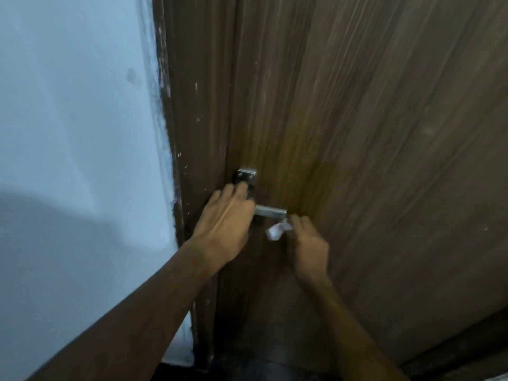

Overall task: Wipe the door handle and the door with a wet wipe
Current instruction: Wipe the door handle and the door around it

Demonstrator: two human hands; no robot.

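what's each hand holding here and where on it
The right hand pinches a crumpled wet wipe at its right end. The left hand covers the door handle near its base.

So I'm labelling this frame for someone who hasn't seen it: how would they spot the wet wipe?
Find the brown wooden door, then the metal lever handle near its left edge. Just below the lever's free end, the right hand pinches the wet wipe, a crumpled white wad and the only white thing on the door.

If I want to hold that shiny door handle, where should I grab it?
Probably the free end of the silver metal lever handle. It sticks out sideways from the brown wooden door, so wrap fingers over it from above. The left hand already covers the plate end.
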